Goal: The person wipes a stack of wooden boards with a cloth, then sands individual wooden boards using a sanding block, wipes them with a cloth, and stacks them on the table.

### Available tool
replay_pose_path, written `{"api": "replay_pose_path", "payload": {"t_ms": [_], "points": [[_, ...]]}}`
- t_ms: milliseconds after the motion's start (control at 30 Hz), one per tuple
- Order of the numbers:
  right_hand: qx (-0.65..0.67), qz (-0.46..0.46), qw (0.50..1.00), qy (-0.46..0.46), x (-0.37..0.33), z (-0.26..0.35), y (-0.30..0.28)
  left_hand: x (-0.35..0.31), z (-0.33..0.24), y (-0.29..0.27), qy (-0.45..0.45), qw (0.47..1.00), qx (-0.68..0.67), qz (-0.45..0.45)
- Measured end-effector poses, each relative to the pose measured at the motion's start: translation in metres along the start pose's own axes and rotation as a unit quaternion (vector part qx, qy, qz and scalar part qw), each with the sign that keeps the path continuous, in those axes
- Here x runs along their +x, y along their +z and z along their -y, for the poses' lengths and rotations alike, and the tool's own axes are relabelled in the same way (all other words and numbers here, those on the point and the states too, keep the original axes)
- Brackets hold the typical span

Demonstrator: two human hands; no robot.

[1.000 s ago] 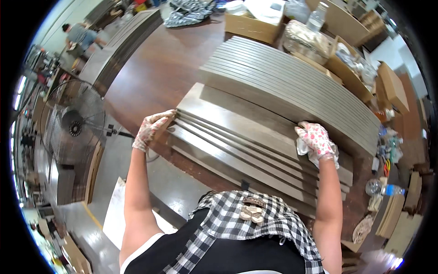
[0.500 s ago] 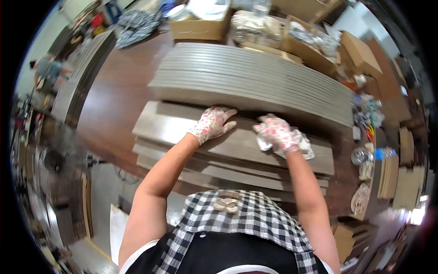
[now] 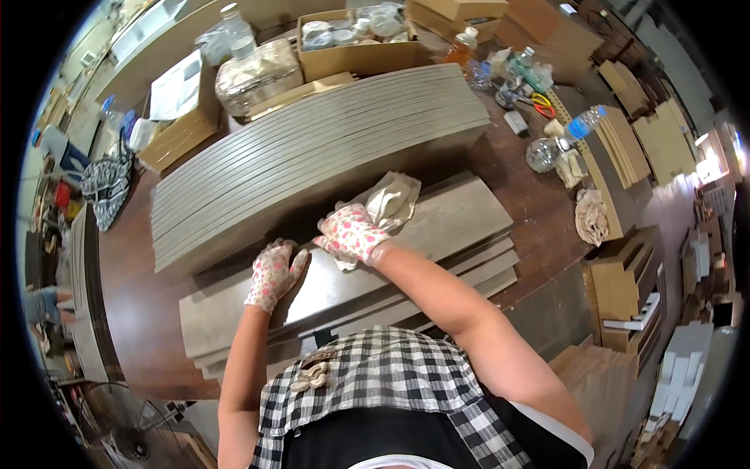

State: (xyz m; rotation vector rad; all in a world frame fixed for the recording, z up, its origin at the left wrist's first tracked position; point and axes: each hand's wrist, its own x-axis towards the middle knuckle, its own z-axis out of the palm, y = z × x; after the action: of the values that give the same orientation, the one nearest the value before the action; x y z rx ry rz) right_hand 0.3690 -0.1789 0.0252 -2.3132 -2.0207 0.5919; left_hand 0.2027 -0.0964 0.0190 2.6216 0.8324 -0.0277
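Observation:
A short stack of grey-brown flat planks lies in front of me, its top plank (image 3: 457,217) showing a smooth, shiny face. My left hand (image 3: 273,275), in a white glove with a pink floral print, rests near the plank's far edge with thumb and fingers apart. Just to its right, my right hand (image 3: 351,232), gloved alike, presses a crumpled off-white cloth (image 3: 395,200) onto the plank. Part of the cloth shows under the palm and part beyond the wrist; the fingertips are partly hidden.
Behind, a long row of similar planks (image 3: 320,156) stands close to the stack. Cardboard boxes (image 3: 359,56) and a wrapped bundle (image 3: 259,78) line the table's back. Plastic bottles (image 3: 544,154), scissors with coloured handles (image 3: 543,105) and a rag (image 3: 591,217) lie at right. A fan (image 3: 133,444) stands lower left.
The view has turned, so the planks now slant up to the right. Both hands have drawn closer together, and the right hand with the cloth has come left along the plank.

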Motion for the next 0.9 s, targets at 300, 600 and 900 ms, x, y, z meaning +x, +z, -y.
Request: {"api": "replay_pose_path", "payload": {"t_ms": [300, 600, 900], "points": [[-0.045, -0.034, 0.998, -0.004, -0.039, 0.011, 0.006, -0.028, -0.02, 0.005, -0.006, 1.0, 0.016, 0.001], [-0.011, -0.161, 0.987, -0.007, -0.092, 0.031, 0.047, -0.082, -0.047, 0.027, 0.005, 0.997, 0.056, -0.054], [0.754, -0.31, 0.578, -0.023, -0.132, -0.014, -0.004, -0.074, -0.047, 0.03, -0.009, 0.999, 0.039, -0.028]]}}
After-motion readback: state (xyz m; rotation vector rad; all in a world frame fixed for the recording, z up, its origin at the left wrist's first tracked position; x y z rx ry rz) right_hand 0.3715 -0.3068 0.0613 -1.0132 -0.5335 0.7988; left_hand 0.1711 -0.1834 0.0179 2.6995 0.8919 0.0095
